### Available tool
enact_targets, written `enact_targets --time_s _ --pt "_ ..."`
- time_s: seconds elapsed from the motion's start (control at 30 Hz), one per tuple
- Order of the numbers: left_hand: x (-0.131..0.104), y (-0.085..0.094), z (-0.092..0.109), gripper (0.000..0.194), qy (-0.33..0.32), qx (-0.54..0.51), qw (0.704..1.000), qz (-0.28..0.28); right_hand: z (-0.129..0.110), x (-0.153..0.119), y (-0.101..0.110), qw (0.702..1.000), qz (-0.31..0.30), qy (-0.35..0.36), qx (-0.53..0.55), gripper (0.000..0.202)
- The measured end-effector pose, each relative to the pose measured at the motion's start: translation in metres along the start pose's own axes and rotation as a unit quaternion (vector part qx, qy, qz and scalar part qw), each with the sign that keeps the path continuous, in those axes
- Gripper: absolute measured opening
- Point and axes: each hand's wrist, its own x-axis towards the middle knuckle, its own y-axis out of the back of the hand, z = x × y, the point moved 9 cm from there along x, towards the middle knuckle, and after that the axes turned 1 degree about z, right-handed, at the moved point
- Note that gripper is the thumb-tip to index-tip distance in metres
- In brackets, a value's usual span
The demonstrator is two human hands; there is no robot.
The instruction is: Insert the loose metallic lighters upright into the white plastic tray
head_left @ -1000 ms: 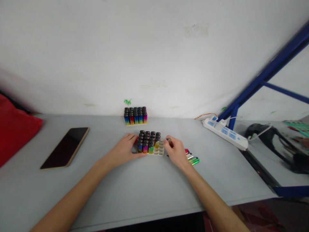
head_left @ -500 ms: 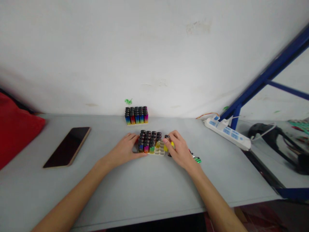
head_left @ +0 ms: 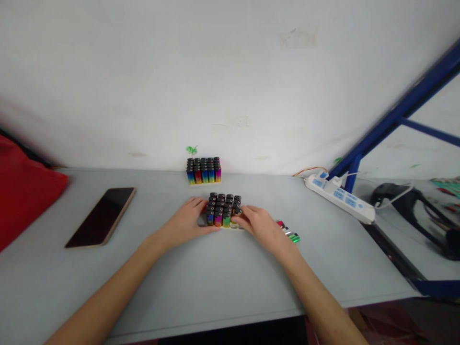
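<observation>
Upright lighters with black tops (head_left: pixel 218 211) fill most of a pale slotted tray (head_left: pixel 235 226) in the middle of the table. My left hand (head_left: pixel 185 220) braces the tray's left side, thumb along the front edge and fingers curled behind. At the tray's right end, my right hand (head_left: pixel 261 227) pinches a black-topped lighter (head_left: pixel 237 212) in line with the rightmost row. Its lower part is hidden by the fingers and tray. Just right of that hand lie several loose lighters (head_left: pixel 293 237) with red, silver and green colours, partly covered by the wrist.
Against the wall stands a second block of multicoloured lighters (head_left: pixel 204 172). A dark phone (head_left: pixel 102 218) lies at left, near a red bag-like item (head_left: pixel 28 191). To the right are a white power strip (head_left: pixel 339 197), a blue metal frame (head_left: pixel 395 108) and a black strap-like object (head_left: pixel 413 211).
My right hand has moved left with the lighter, from beside the tray to over its right-hand slots. More of the loose lighters show. My left hand stays at the tray.
</observation>
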Motion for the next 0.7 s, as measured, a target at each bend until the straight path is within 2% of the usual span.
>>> enact_targets --time_s 0.07,0.13,0.2,0.3,0.37,0.47,0.53,0.7 --pt "0.000 0.000 0.000 0.059 -0.004 0.000 1.000 0.003 0.003 0.002 0.000 1.000 -0.011 -0.002 0.017 0.037" --pt "0.001 0.001 0.000 0.059 -0.005 -0.001 1.000 0.007 0.011 0.001 0.009 0.998 -0.017 0.000 0.060 0.044" --pt "0.001 0.001 0.001 0.058 -0.003 0.000 1.000 0.008 0.026 -0.005 0.029 0.995 -0.012 -0.004 0.103 0.048" --pt "0.001 0.001 0.002 0.058 0.003 0.007 1.000 -0.001 0.060 -0.022 0.074 0.992 0.021 -0.038 0.116 0.045" --pt "0.001 0.001 0.003 0.058 0.007 0.012 1.000 -0.005 0.087 -0.037 0.091 0.990 -0.005 -0.081 0.114 0.045" --pt "0.002 0.001 0.003 0.059 0.010 0.014 1.000 -0.006 0.119 -0.057 0.094 0.980 -0.068 -0.143 0.123 0.049" --pt "0.002 0.001 0.003 0.058 0.011 0.011 1.000 -0.007 0.131 -0.063 0.089 0.974 -0.089 -0.168 0.127 0.054" --pt "0.002 0.001 0.003 0.058 0.012 0.009 1.000 -0.008 0.125 -0.057 0.079 0.974 -0.099 -0.149 0.136 0.055"
